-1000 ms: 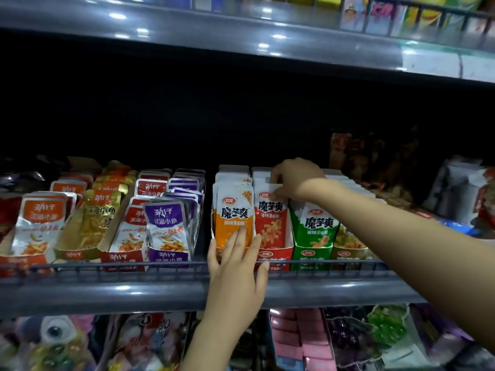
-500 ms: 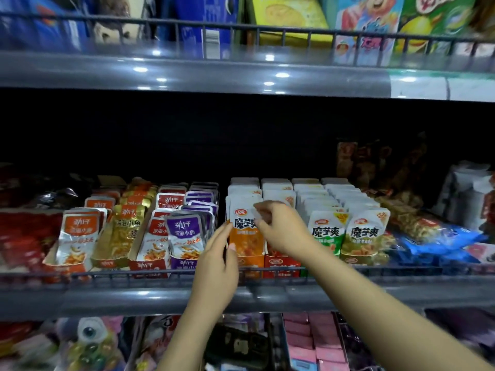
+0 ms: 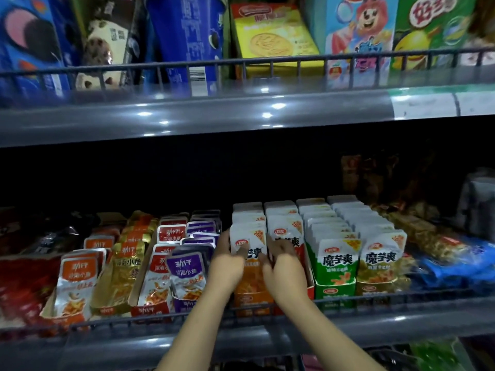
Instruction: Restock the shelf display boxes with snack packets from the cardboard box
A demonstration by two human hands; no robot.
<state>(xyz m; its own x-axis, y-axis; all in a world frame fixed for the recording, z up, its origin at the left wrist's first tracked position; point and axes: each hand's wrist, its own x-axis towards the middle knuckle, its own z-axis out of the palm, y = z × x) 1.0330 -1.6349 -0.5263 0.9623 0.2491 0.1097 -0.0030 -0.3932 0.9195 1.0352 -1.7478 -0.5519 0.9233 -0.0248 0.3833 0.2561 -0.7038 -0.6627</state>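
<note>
Orange foil snack packets [image 3: 250, 253] in the orange display box [image 3: 253, 301], at six o'clock: left hand [image 3: 226, 266] and right hand [image 3: 284, 269] pinch them; best squared upright, flush.

Dim, soft picture; ceiling-light glare dots the upper shelf edge [image 3: 241, 113]; black shadow beneath; edges bowed

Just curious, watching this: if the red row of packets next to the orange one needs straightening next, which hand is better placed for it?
Probably the right hand. It sits against the red packets, while the left hand is on the far side of the orange packets and would have to cross over.
</note>
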